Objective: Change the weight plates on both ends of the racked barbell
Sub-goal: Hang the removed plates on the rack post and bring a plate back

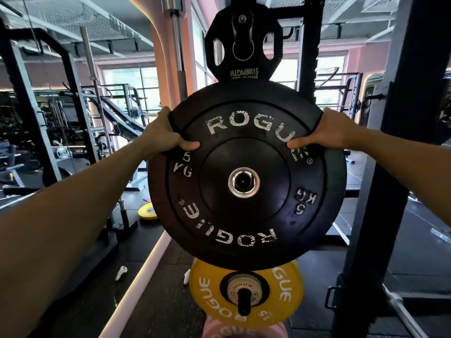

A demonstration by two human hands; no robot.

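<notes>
1. Both hands are gripping the black plate [246, 176] at its upper rim: left hand [162, 135] at the upper left, right hand [327, 132] at the upper right, thumbs pressing on the face and fingers wrapping behind. The wide, symmetric hold is probably keeping the plate upright and square.
2. The plate's steel-ringed hole [244, 182] is facing the camera, with something dark showing through it; whether a peg is already threading it, I cannot tell.
3. The plate is hanging between a small black plate [244, 45] above and a yellow plate [246, 293] below, both sitting on pegs of the rack [400, 142], which suggests storage, not the barbell.
</notes>
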